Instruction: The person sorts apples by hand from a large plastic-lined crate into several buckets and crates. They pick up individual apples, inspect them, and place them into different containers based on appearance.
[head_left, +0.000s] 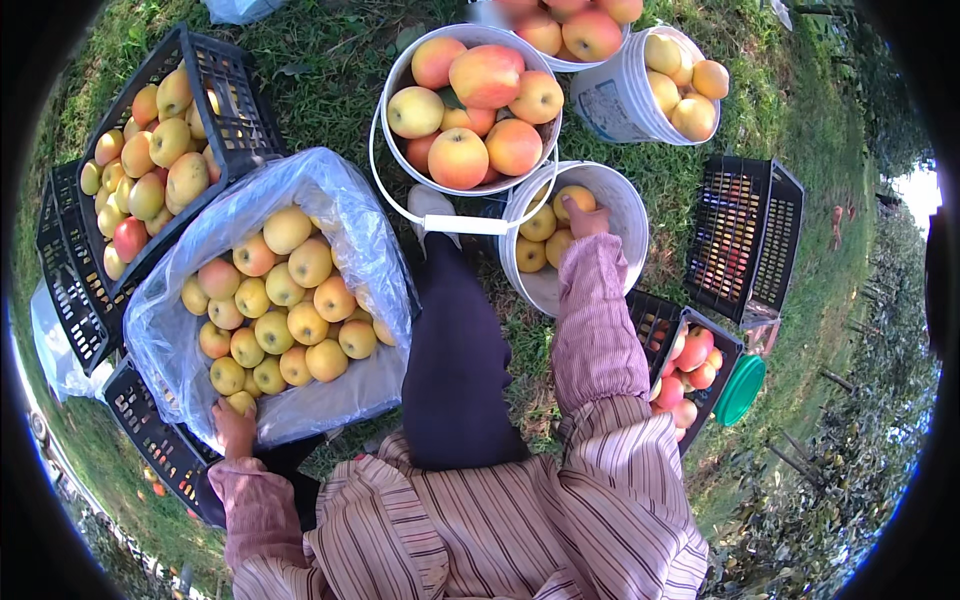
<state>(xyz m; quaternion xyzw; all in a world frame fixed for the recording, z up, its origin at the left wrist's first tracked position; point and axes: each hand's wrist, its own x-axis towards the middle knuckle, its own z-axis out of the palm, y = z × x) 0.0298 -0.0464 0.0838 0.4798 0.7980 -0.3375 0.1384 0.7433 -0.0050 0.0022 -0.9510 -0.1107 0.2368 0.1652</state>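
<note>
My left hand (235, 428) is at the near left corner of a crate lined with clear plastic (315, 180), its fingers around a yellow apple (241, 403). Yellow and blushed apples (274, 332) fill much of that liner, with bare plastic showing along the near side. Inside a white plastic bucket (628, 217) on the right, my right hand (589, 217) grips a yellow apple (576, 201). Several more yellow apples (531, 255) lie in the bottom of this bucket, partly hidden by my hand and sleeve.
A white bucket of large red-yellow apples (469, 112) stands ahead, its handle (465, 225) hanging toward me. Behind it are another full bucket (574, 34) and a tilted bucket (611, 94). Black crates (232, 97) with apples flank me, plus a stacked crate (731, 232) and green lid (740, 390) at right.
</note>
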